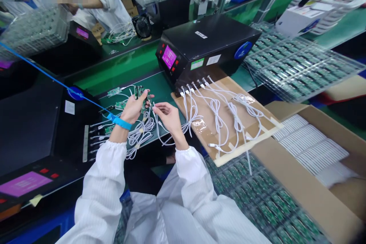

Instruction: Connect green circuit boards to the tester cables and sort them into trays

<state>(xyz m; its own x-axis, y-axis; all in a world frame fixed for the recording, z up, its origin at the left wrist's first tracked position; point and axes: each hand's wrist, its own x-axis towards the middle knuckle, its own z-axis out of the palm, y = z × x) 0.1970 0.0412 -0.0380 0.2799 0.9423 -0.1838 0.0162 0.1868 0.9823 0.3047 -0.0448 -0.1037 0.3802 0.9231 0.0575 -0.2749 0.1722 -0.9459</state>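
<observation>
My left hand [134, 107], with a blue wrist strap [119, 121] at its wrist, is closed around several small green circuit boards [139, 92]. Close to its right, my right hand [168, 116] pinches the plug end of a white cable [156, 113] against the edge of those boards. Whether the plug sits fully in a board cannot be made out. Other boards [114, 91] lie on the green bench just left of and behind my left hand. Below the hands, bundled white cables [141, 133] hang near the bench edge.
A black tester [206, 42] with a purple screen stands ahead, its white cables [215, 112] spread over a cardboard sheet [206, 137]. Another black tester [28, 122] is at left. Trays of boards [303, 61] and an open carton [303, 183] are at right. A co-worker [108, 4] works across the bench.
</observation>
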